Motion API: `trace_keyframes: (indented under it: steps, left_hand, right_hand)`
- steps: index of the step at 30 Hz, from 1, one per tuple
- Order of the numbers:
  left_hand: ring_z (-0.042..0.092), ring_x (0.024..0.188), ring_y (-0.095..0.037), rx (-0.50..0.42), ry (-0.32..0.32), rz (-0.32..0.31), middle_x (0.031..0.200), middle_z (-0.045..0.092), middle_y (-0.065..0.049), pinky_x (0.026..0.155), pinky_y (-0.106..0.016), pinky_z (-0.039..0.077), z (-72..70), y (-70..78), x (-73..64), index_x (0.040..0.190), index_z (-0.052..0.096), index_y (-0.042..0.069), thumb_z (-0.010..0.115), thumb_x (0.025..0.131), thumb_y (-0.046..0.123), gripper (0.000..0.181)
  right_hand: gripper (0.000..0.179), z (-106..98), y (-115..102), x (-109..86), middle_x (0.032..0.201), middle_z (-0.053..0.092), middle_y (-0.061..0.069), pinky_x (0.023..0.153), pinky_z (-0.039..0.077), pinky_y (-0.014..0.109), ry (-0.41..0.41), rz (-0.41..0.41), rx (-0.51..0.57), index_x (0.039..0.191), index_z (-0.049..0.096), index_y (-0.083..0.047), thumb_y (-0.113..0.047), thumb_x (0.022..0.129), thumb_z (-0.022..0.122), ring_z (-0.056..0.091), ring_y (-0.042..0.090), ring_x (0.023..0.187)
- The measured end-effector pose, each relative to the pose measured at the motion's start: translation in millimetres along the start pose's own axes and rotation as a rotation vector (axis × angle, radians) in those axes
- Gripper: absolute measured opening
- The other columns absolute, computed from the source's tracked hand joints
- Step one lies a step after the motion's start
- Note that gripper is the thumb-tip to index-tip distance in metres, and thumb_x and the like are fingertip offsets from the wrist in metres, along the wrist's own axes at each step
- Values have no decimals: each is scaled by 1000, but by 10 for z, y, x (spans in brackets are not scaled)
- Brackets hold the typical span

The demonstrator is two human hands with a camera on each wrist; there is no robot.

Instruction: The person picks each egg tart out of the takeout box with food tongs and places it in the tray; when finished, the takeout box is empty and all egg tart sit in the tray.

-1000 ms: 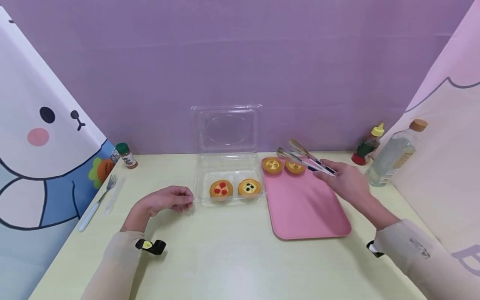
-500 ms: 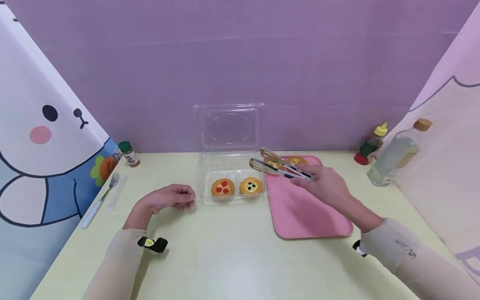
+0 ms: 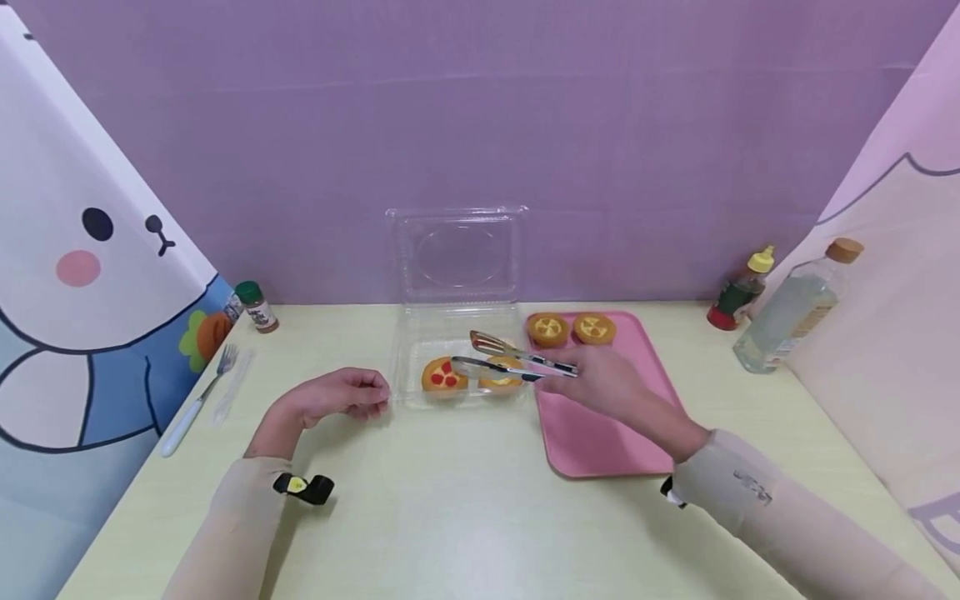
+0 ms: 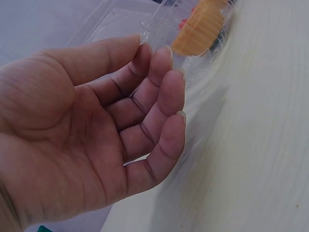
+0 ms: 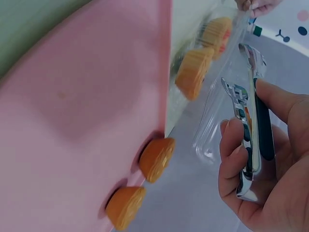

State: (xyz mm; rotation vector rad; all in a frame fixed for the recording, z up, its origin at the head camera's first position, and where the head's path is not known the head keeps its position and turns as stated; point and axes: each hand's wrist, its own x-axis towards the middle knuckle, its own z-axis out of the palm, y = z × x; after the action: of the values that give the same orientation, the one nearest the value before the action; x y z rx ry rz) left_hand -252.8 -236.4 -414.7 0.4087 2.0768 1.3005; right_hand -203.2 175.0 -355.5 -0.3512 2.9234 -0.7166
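My right hand (image 3: 600, 379) holds metal tongs (image 5: 253, 121) with dark grips. Their parted tips hang over the clear plastic container (image 3: 459, 257), above the tart with dark toppings (image 3: 501, 372), partly covering it in the head view. Beside it in the container sits a tart with red toppings (image 3: 444, 374). My left hand (image 3: 337, 393) is at the container's front left edge, where thumb and index finger (image 4: 141, 60) pinch the clear rim. Two yellow-topped tarts (image 3: 547, 330) stand at the back of the pink tray (image 3: 600, 446), right of the container.
A green-capped jar (image 3: 257, 307), a fork (image 3: 198, 404) and a clear wrapped strip (image 3: 234, 387) are at the left. A yellow-capped sauce bottle (image 3: 741, 289) and a tall clear bottle (image 3: 795, 308) stand back right. The container's lid leans up against the purple backdrop (image 3: 480, 133).
My right hand has carried the tongs leftward and toward me, from over the tray's tarts to over the container. The left hand has stayed at the container's edge.
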Motion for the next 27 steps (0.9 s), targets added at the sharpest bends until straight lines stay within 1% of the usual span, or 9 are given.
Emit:
trace_keyframes:
  steps: [2, 5, 8, 9, 12, 14, 19, 22, 27]
  left_hand:
    - [60, 89, -21, 0, -4, 7, 99, 64, -10, 80, -34, 53, -5, 2, -5, 113, 56, -8, 57, 103, 26, 35]
    - [61, 89, -21, -1, -7, 12, 99, 64, -10, 80, -33, 53, -8, 12, -11, 111, 57, -7, 57, 103, 26, 33]
    - [60, 88, -21, -5, -4, 8, 98, 64, -9, 79, -33, 53, -3, 18, -16, 109, 59, -3, 57, 102, 26, 30]
    - [60, 88, -21, -6, -3, 6, 98, 64, -8, 79, -33, 53, -1, 19, -17, 109, 59, -3, 57, 102, 25, 29]
    - [60, 88, -21, -4, -2, 5, 98, 64, -9, 79, -33, 53, 4, 19, -23, 108, 59, -2, 57, 102, 25, 28]
    - [60, 88, -21, -1, -3, 4, 98, 64, -9, 80, -34, 53, 4, 22, -22, 108, 59, -2, 57, 102, 25, 28]
    - [61, 89, -20, 6, -9, 7, 99, 64, -10, 81, -34, 53, -5, 24, -24, 109, 58, -4, 57, 103, 24, 28]
    - [61, 90, -20, 11, -12, 11, 99, 64, -10, 82, -34, 53, -9, 19, -19, 110, 57, -5, 56, 103, 24, 29]
    - [61, 90, -19, 2, -5, 1, 99, 64, -8, 82, -34, 53, 0, 16, -10, 108, 59, -1, 57, 103, 24, 26]
  right_hand:
    - [53, 28, -49, 26, 79, 69, -7, 46, 31, 25, 7, -19, -14, 136, 62, -32, -49, 87, 74, 34, 9, 46]
    - [54, 66, -107, 61, 79, 72, -6, 46, 33, 27, 18, -46, -45, 136, 62, -32, -50, 87, 74, 35, 9, 47]
    - [54, 102, -147, 91, 61, 63, -5, 46, 32, 28, 19, -60, -73, 135, 64, -29, -50, 87, 74, 35, 9, 48]
    - [54, 113, -157, 99, 61, 63, -6, 46, 32, 29, 25, -65, -82, 134, 65, -29, -50, 86, 74, 35, 9, 48]
    - [53, 141, -178, 118, 73, 72, -3, 45, 32, 28, 36, -78, -93, 133, 66, -28, -49, 85, 75, 35, 10, 48]
    - [53, 155, -183, 126, 89, 77, 0, 44, 32, 28, 39, -82, -95, 132, 66, -27, -48, 85, 76, 35, 10, 47]
    - [53, 183, -194, 144, 126, 71, 1, 42, 30, 26, 15, -77, -70, 134, 65, -24, -46, 86, 75, 31, 8, 45]
    - [53, 192, -209, 159, 134, 66, -1, 42, 30, 25, 2, -67, -63, 134, 65, -25, -47, 86, 75, 31, 8, 45]
    - [52, 214, -217, 191, 134, 66, 2, 42, 31, 25, -9, -54, -71, 134, 65, -27, -46, 87, 74, 33, 8, 46]
